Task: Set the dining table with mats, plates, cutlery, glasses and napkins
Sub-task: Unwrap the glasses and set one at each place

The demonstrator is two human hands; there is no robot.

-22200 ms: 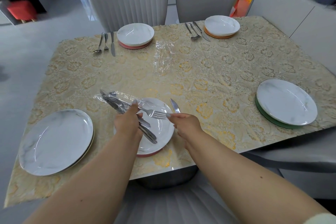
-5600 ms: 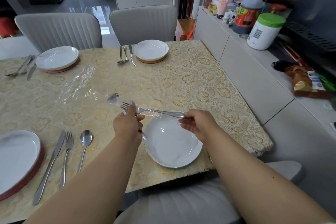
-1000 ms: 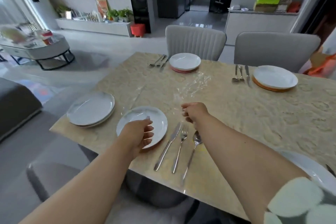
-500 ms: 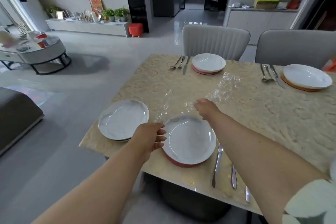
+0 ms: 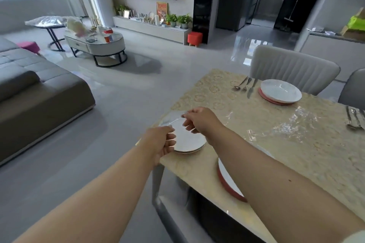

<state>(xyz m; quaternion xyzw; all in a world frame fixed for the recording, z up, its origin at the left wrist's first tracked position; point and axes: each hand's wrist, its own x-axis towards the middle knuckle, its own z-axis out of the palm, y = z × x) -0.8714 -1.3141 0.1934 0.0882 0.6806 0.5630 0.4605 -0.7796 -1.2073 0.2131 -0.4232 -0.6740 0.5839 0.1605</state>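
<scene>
White plate (image 5: pixel 185 138) under both hands

white plates (image 5: pixel 187 136) on gold floral-patterned tablecloth (image 5: pixel 296 144).

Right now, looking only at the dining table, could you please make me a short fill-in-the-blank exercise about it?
1. The far plate by the chair sits on a ____ mat.
2. Both hands, left hand and right hand, reach over the corner ____.
3. The cutlery lies to the ____ of the far plate in this view.
4. The tablecloth has a ____ pattern colour.

Missing words: red; plate; left; gold
</scene>
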